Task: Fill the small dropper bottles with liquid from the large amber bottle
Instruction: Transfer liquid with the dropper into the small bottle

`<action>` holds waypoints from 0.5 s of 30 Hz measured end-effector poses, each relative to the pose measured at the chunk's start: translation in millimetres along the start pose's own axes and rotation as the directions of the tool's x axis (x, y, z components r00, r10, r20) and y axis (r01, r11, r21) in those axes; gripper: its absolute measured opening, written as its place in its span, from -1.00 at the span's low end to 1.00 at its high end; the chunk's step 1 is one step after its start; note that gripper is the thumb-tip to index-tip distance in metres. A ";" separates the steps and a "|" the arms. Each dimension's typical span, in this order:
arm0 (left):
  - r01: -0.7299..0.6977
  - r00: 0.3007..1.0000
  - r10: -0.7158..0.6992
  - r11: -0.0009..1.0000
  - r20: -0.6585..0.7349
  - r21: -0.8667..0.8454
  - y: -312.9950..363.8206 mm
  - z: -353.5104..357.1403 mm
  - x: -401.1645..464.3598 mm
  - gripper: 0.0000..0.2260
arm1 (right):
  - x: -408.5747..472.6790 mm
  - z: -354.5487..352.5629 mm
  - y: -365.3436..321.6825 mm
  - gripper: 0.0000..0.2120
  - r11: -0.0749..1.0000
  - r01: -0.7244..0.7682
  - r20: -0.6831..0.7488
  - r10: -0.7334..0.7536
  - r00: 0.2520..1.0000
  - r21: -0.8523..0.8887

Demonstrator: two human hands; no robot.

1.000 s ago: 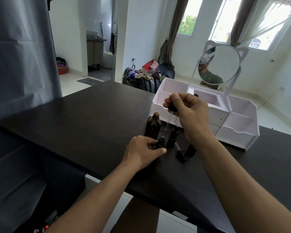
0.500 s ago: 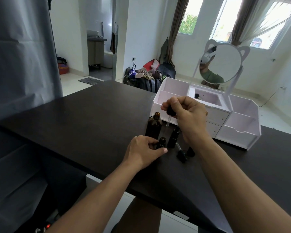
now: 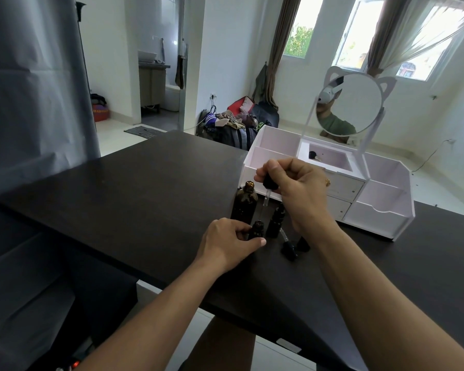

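We see a dark table [image 3: 134,199] in a bright room with windows behind. Near its middle the left hand [image 3: 225,245] rests on the tabletop, thumb and fingers curled round a small open bottle [image 3: 257,229]. Just behind it stands the big amber bottle [image 3: 245,200], uncapped. Above them the right hand [image 3: 298,188] pinches the black bulb of a dropper [image 3: 268,192], its glass tube pointing down. Another small bottle [image 3: 276,219] and a loose dropper cap [image 3: 288,246] lie beside it. A white organiser [image 3: 381,199] with a round mirror [image 3: 348,104] stands to the right.
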State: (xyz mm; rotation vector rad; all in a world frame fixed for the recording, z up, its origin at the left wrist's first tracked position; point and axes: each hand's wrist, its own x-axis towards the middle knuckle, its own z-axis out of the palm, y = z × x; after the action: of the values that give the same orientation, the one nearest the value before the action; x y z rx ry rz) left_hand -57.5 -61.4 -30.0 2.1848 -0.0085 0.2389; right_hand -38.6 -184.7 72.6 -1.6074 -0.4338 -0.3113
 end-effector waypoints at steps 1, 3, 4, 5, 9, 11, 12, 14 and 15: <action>-0.001 1.000 0.001 1.000 0.000 -0.001 0.3 -0.1 -0.3 -0.63 | -0.4 -0.7 0.0 -0.83 1.000 -0.006 0.009 0.006 1.000 -0.005; 0.000 1.000 0.000 1.000 0.002 -0.008 0.2 0.0 -0.1 -0.63 | -1.0 -1.8 -1.1 -0.85 1.000 -0.014 0.023 0.015 1.000 -0.008; 0.001 1.000 -0.001 1.000 0.004 -0.010 0.0 0.1 0.0 -0.63 | -1.0 -2.1 -1.9 -0.85 1.000 -0.018 0.023 0.018 1.000 -0.003; 0.001 1.000 0.000 1.000 0.006 -0.013 -0.1 0.2 0.1 -0.63 | -1.0 -2.4 -3.0 -0.85 1.000 -0.019 0.018 0.019 1.000 0.003; -0.003 1.000 0.003 1.000 0.015 -0.031 -1.8 1.7 1.0 -0.62 | 1.5 -4.3 -8.8 -0.85 1.000 -0.008 0.004 0.008 1.000 -0.001; -0.001 1.000 0.001 0.999 0.011 -0.039 -3.3 2.4 1.3 -0.61 | 4.1 -5.0 -12.6 -0.85 1.000 0.009 -0.005 -0.009 1.000 0.014; -0.002 1.000 0.002 0.999 0.009 -0.039 -3.8 2.6 1.6 -0.60 | 5.7 -5.2 -14.3 -0.85 1.000 0.020 -0.010 -0.019 1.000 0.018; -0.006 1.000 0.006 0.999 0.007 -0.042 -4.7 3.5 2.0 -0.59 | 9.1 -5.3 -17.3 -0.85 0.999 0.038 -0.026 -0.038 0.999 0.015; -0.010 1.000 0.010 0.999 0.004 -0.045 -4.6 3.5 1.8 -0.59 | 10.9 -5.1 -18.8 -0.86 0.999 0.044 -0.038 -0.043 0.998 0.024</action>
State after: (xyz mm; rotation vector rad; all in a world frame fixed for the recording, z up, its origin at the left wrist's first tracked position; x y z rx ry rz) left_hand -54.7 -61.3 -35.4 2.1413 -0.0265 0.2381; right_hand -37.2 -187.9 94.6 -1.5669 -0.4426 -0.3673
